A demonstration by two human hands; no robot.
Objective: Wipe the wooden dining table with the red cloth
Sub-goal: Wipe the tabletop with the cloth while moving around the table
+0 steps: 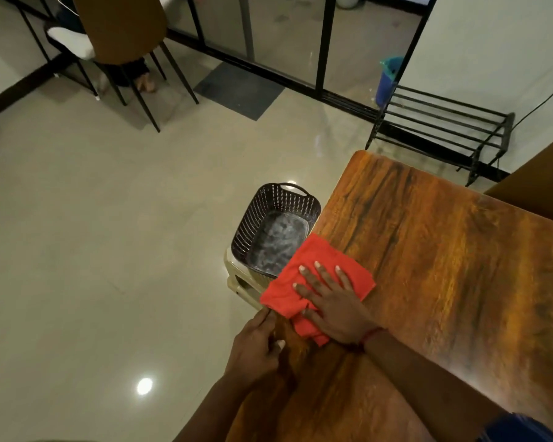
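The wooden dining table point(444, 250) fills the right half of the view, its left edge running down toward me. The red cloth point(316, 253) lies folded on that left edge, partly hanging over it. My right hand point(336, 301) lies flat on the cloth with fingers spread, the thumb tucked against a fold, pressing it to the wood. My left hand point(256, 342) grips the table's edge just below the cloth, thumb on top and fingers under the rim.
A dark perforated basket point(268, 212) sits on a beige stool point(237, 279) right beside the table's left edge. A black metal rack point(444, 122) stands beyond the far end. A chair point(122, 30) and a grey mat point(237, 89) are farther off.
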